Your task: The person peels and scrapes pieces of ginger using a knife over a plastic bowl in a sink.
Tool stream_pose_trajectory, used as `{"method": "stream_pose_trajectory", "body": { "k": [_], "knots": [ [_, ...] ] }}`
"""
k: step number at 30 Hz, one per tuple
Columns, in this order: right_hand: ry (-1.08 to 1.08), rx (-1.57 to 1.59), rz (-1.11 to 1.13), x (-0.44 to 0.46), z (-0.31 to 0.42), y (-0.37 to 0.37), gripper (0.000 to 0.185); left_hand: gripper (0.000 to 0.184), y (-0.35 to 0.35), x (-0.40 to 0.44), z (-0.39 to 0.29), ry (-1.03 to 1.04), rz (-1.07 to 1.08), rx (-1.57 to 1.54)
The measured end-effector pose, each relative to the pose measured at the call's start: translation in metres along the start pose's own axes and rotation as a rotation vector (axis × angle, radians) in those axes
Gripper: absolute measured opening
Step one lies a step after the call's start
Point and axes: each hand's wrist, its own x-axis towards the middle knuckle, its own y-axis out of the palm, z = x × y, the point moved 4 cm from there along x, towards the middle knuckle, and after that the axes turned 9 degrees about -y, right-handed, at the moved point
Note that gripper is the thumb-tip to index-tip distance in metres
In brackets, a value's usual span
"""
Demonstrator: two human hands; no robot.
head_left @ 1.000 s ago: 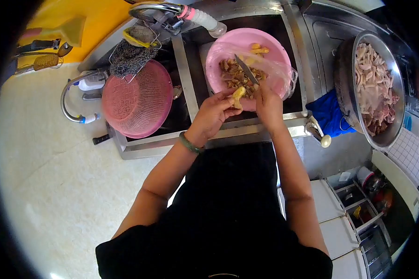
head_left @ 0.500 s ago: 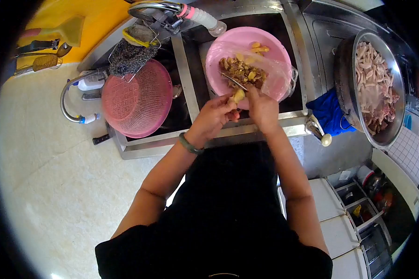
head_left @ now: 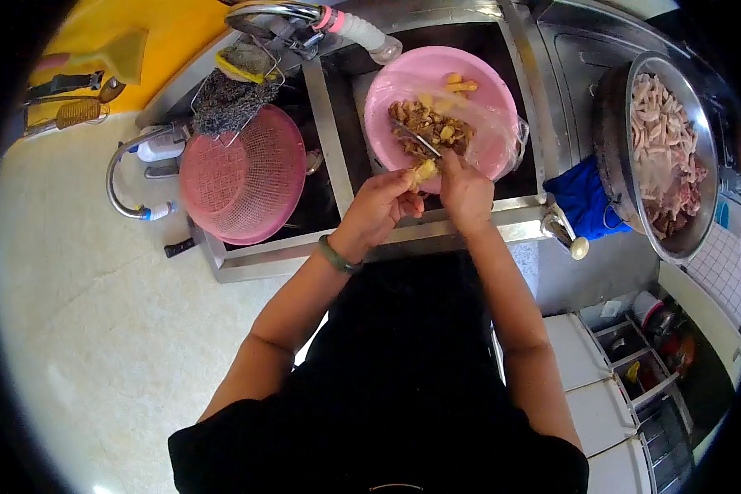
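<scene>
Over the near side of a pink basin (head_left: 496, 92), my left hand (head_left: 380, 206) pinches a pale yellow piece of ginger (head_left: 425, 170). My right hand (head_left: 468, 196) is closed around a knife (head_left: 417, 137), whose thin metal blade points away and to the left, close to the ginger; its handle is hidden in my fist. Inside the basin are brown, unpeeled-looking ginger pieces and scraps (head_left: 405, 112), with a few yellow peeled pieces (head_left: 461, 85) at the far side. A clear plastic bag (head_left: 492, 132) lies in the basin and hangs over its right rim.
The basin stands in a steel sink (head_left: 342, 156) under a faucet hose (head_left: 362, 34). To the left are a pink mesh basket (head_left: 243, 181) and a wire rack holding a dark scrubber (head_left: 226, 103). On the right, a steel bowl (head_left: 706, 140) holds sliced meat beside a blue cloth (head_left: 589, 198).
The knife blade has shifted slightly to the right and tilts more steeply. My left fingers have moved a little around the ginger. Everything else stays in place.
</scene>
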Motion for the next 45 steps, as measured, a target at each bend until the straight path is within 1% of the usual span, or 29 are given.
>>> {"method": "stream_pose_trajectory", "body": {
  "k": [1, 4, 7, 10, 13, 16, 19, 22, 25, 28, 31, 34, 37, 40, 43, 45],
  "knots": [
    [0.023, -0.02, 0.008, 0.001, -0.005, 0.001, 0.02, 0.026, 0.0, 0.002, 0.001, -0.014, 0.005, -0.022],
    [0.083, 0.195, -0.033, 0.001, -0.003, -0.003, 0.014, 0.028, -0.008, 0.007, -0.001, -0.042, -0.01, -0.022],
    [0.039, 0.309, -0.017, -0.001, 0.009, -0.005, 0.023, 0.028, -0.005, 0.006, -0.006, -0.057, -0.091, 0.047],
    [0.186, 0.398, 0.131, -0.002, 0.003, 0.008, 0.027, 0.029, 0.005, 0.0, -0.015, 0.046, -0.144, 0.221],
    [0.325, 0.734, 0.001, -0.004, 0.004, 0.013, 0.031, 0.033, 0.009, 0.001, -0.016, 0.269, -0.208, 0.643],
    [0.271, 0.705, -0.03, -0.008, 0.005, 0.012, 0.032, 0.037, -0.003, 0.01, -0.021, 0.291, -0.251, 0.713],
    [0.067, 0.463, -0.033, -0.011, 0.001, -0.003, 0.039, 0.039, -0.014, 0.021, -0.018, 0.243, -0.16, 0.351],
    [-0.171, 0.386, -0.021, 0.0, 0.005, -0.023, 0.047, 0.039, -0.015, 0.02, -0.022, 0.191, 0.091, 0.398],
    [-0.273, 0.298, 0.04, 0.012, 0.018, -0.036, 0.053, 0.038, 0.001, 0.015, -0.028, 0.215, 0.061, 0.407],
    [-0.229, 0.31, 0.028, 0.011, 0.022, -0.03, 0.053, 0.033, -0.005, 0.024, -0.018, 0.269, 0.021, 0.307],
    [-0.222, 0.272, -0.01, 0.009, 0.026, -0.028, 0.052, 0.033, -0.008, 0.026, -0.013, 0.269, 0.019, 0.23],
    [-0.251, 0.208, 0.037, 0.004, 0.026, -0.02, 0.051, 0.033, -0.008, 0.022, -0.012, 0.241, 0.043, 0.275],
    [-0.351, 0.227, 0.085, -0.006, 0.024, -0.008, 0.048, 0.035, -0.011, 0.026, -0.006, 0.158, 0.066, 0.099],
    [-0.339, 0.217, -0.037, -0.009, 0.025, -0.014, 0.048, 0.035, -0.012, 0.029, -0.004, 0.124, 0.087, 0.01],
    [-0.217, 0.228, -0.107, -0.001, 0.03, -0.03, 0.044, 0.034, -0.011, 0.03, 0.0, 0.149, 0.217, -0.005],
    [-0.256, 0.255, -0.107, -0.002, 0.026, -0.028, 0.045, 0.033, -0.009, 0.029, 0.002, 0.119, 0.231, -0.01]
  ]
}}
